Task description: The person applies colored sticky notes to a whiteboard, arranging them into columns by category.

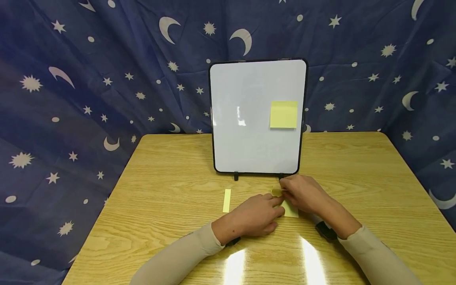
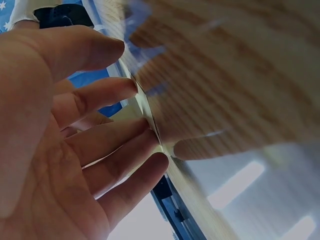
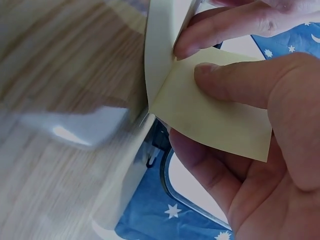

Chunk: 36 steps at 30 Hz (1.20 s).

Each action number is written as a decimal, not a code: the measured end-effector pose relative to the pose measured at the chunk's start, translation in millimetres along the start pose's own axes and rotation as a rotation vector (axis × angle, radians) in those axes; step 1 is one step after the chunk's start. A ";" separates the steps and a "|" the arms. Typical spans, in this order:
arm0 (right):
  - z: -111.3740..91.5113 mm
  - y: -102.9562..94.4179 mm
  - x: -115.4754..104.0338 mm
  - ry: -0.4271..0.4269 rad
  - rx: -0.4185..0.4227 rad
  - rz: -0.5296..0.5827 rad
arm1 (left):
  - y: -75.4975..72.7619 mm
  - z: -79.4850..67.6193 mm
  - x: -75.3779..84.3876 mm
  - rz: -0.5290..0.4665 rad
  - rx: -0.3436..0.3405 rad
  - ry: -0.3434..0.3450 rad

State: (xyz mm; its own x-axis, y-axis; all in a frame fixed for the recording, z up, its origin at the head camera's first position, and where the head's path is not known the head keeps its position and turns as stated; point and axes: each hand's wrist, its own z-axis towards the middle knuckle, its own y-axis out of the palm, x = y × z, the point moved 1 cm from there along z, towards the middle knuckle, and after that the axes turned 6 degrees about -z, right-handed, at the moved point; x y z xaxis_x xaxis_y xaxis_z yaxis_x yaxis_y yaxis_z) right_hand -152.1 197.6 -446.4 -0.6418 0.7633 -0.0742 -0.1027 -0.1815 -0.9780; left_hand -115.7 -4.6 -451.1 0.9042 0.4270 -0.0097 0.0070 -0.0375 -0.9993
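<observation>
A yellow sticky note lies on the table in front of the whiteboard, with part of it lifted. In the right wrist view the raised flap bends up along a crease. My right hand pinches this flap, the thumb on one face and the fingers behind it. Beside it, my left hand reaches in from the left and touches the note near the crease. Its fingers are extended, with their tips down at the tabletop. Both hands cover much of the note in the head view.
A whiteboard with a black frame stands on small black feet at the back. Another yellow sticky note is stuck on its right side. Left of my hands, a narrow yellow paper strip lies on the wooden table. Star-patterned cloth hangs behind.
</observation>
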 end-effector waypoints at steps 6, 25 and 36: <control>0.7 -0.4 0.0 0.003 -0.012 0.001 | 1.5 0.8 0.9 0.004 0.010 0.007; 8.4 -0.7 12.0 -0.012 0.055 0.058 | -0.5 3.6 3.4 0.043 0.023 -0.016; 11.8 -3.2 15.7 -0.041 0.094 0.069 | -0.8 4.2 4.1 0.041 0.011 -0.014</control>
State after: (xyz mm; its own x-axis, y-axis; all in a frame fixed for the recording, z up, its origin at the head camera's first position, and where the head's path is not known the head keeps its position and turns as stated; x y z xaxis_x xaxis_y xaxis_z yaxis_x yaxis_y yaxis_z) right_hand -170.7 202.8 -442.1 -0.6801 0.7214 -0.1305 -0.1267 -0.2910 -0.9483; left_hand -113.8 1.0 -450.5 0.8978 0.4375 -0.0511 -0.0347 -0.0453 -0.9984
